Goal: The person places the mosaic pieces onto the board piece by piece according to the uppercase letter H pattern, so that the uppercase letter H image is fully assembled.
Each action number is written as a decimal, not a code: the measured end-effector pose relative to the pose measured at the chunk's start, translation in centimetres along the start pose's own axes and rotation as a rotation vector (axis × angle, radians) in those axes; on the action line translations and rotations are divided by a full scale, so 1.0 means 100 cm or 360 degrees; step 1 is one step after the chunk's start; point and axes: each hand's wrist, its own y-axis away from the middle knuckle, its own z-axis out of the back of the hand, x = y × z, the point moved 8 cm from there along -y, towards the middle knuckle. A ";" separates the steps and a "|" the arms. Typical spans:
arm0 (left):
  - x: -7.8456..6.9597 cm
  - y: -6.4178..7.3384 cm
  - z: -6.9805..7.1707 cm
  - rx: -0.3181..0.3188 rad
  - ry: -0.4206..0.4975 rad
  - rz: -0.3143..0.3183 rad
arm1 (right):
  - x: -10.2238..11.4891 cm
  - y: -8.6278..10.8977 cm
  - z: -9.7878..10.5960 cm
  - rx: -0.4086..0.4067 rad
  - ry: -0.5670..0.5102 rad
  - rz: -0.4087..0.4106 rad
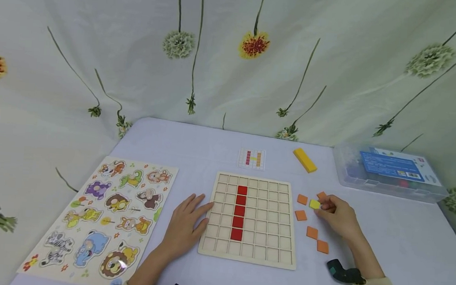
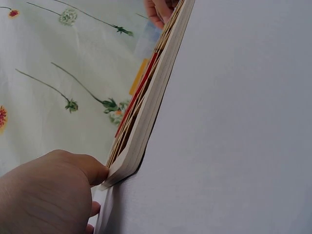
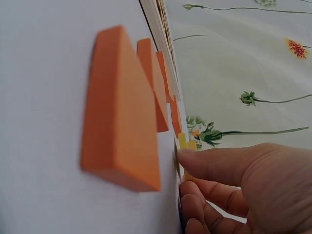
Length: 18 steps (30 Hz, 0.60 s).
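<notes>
A wooden grid board [image 1: 263, 262] lies mid-table, with several red square tiles [image 1: 238, 222] standing in one column of its cells. My left hand [image 1: 185, 223] rests at the board's left side, fingers extended, index finger and thumb touching its edge. To the right of the board, my right hand [image 1: 339, 216] pinches a yellow square tile [image 1: 314, 204] between thumb and fingers. Around that hand lie several loose orange tiles [image 1: 300, 215]. In the right wrist view, one orange tile [image 3: 122, 112] looms close and the thumb covers part of the yellow tile [image 3: 183, 140].
Behind the board lies a small pattern card [image 1: 252, 159] with red, yellow and orange squares. A yellow bar [image 1: 305, 160] sits to its right. At the far right stands a clear plastic box [image 1: 392, 171] with a blue label. An animal picture board [image 1: 99, 222] occupies the left side.
</notes>
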 end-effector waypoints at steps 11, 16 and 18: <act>-0.003 -0.001 0.003 -0.0039 -0.0006 -0.0038 | 0.018 0.007 0.012 -0.0111 -0.0064 0.0010; -0.003 -0.001 0.004 -0.0037 -0.0008 -0.0031 | 0.037 0.012 0.009 -0.0103 -0.0047 0.0089; -0.003 -0.001 0.003 -0.0030 -0.0006 -0.0028 | 0.045 0.016 0.006 -0.0084 -0.0046 0.0136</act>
